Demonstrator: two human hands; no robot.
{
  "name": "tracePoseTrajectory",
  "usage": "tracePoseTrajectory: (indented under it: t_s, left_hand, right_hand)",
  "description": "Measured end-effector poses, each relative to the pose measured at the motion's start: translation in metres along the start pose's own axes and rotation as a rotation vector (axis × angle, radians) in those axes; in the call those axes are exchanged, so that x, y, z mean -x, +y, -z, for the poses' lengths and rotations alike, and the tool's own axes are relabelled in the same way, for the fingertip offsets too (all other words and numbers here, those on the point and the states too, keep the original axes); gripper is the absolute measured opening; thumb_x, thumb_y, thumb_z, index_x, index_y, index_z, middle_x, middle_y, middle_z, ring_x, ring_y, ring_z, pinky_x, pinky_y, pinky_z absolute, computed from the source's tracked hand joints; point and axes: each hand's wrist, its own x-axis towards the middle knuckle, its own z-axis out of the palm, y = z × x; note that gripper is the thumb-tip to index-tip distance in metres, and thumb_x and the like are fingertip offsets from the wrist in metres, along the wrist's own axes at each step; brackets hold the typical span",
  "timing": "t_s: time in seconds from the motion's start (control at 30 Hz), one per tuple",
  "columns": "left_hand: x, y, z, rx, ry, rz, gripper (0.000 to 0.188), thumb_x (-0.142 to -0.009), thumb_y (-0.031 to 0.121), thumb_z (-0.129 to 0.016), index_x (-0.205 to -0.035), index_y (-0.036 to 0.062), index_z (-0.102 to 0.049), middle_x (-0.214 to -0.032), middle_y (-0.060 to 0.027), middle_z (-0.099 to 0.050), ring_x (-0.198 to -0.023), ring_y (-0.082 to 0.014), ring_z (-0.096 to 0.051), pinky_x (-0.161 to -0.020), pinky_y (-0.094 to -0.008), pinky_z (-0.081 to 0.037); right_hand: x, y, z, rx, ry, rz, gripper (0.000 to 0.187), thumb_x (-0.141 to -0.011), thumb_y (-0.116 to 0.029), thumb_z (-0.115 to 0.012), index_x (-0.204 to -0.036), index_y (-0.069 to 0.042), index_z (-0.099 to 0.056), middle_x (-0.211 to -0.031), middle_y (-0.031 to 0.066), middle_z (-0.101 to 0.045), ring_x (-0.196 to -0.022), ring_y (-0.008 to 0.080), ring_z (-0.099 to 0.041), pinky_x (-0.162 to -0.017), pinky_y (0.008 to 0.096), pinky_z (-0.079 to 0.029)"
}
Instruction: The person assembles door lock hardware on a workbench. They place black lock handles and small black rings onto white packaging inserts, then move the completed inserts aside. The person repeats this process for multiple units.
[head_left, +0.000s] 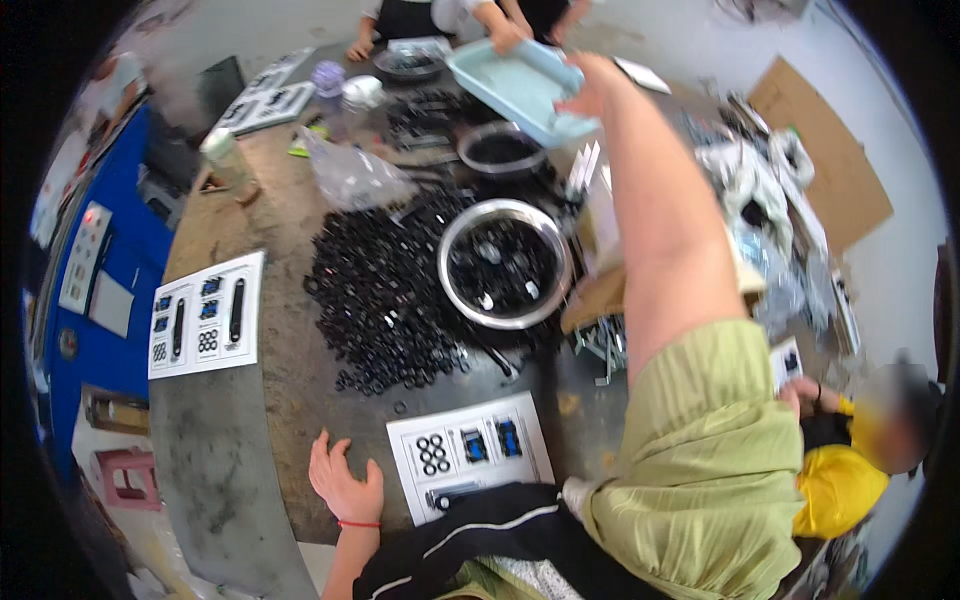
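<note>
Right hand (592,88) reaches far out toward 12 o'clock, fingers closed on the near rim of a pale blue rectangular plastic tray (520,85). The tray is tilted in the air above the desk; another person's hand (505,38) holds its far edge, so it looks carried between the two.

Left hand (345,483) lies flat at 7 o'clock on the worn brown desk (285,330), fingers spread, holding nothing, probably as a brace for the long reach. A thin red band sits at its wrist.

Count:
- Two round metal bowls: a large shiny one (505,263) at centre holding small black parts, and a darker one (498,150) beyond it, directly under the tray.
- One wide heap of small black rings (385,290) loose on the desk at 9 o'clock of the large bowl.
- Two white printed sheets with pictures of parts: one (470,455) just right of the left hand, one (207,313) at 9 o'clock near the desk edge.
- One clear plastic bag (350,175) at 11 o'clock.

A person in yellow (835,480) sits at 4 o'clock.
</note>
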Motion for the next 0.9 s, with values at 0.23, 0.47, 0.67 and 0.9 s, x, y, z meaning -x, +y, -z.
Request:
tracePoseTrajectory:
  t_s: [0.23, 0.47, 0.67, 0.9]
  left_hand:
    - [-0.003, 0.014, -0.039, -0.001, -0.048, -0.065, 0.045, -0.076, 0.013, -0.067, -0.119, 0.0048, -0.057, -0.143, -0.0185, -0.046, -0.131, -0.0373, -0.042, -0.108, -0.0471, -0.031]
    - [0.002, 0.015, -0.043, -0.066, -0.034, -0.096, 0.044, -0.08, 0.016, -0.063, -0.122, 0.0044, -0.056, -0.143, -0.0184, -0.046, -0.13, -0.0368, -0.043, -0.108, -0.047, -0.032]
    - [0.002, 0.027, -0.044, -0.048, -0.033, -0.103, 0.042, -0.078, 0.015, -0.063, -0.118, 0.0038, -0.057, -0.141, -0.0199, -0.048, -0.129, -0.0372, -0.045, -0.107, -0.0469, -0.034]
    - [0.012, 0.024, -0.034, -0.038, 0.012, -0.088, 0.041, -0.076, 0.013, -0.066, -0.116, 0.0059, -0.058, -0.142, -0.0183, -0.049, -0.13, -0.0368, -0.045, -0.107, -0.0464, -0.034]
  right_hand:
    - [0.178, -0.019, 0.132, 0.326, -0.75, 0.202, 0.025, -0.095, -0.021, -0.058, -0.106, 0.001, -0.061, -0.099, 0.0149, -0.067, -0.086, 0.0248, -0.066, -0.072, 0.0351, -0.054]
    - [0.25, 0.13, 0.229, 1.087, -1.049, -0.199, 0.022, -0.089, -0.019, -0.063, -0.098, -0.002, -0.073, -0.089, 0.0127, -0.073, -0.079, 0.0214, -0.07, -0.071, 0.0347, -0.055]
    - [0.063, 0.233, 0.29, 1.278, 0.088, 1.002, 0.049, -0.088, -0.023, -0.061, -0.136, -0.015, -0.053, -0.14, 0.0169, -0.051, -0.13, 0.0332, -0.046, -0.108, 0.041, -0.038]
    - [0.055, 0.219, 0.213, 1.763, -0.081, 0.453, 0.058, -0.09, -0.027, -0.059, -0.145, -0.016, -0.045, -0.152, 0.0144, -0.04, -0.141, 0.0312, -0.035, -0.116, 0.0455, -0.027]
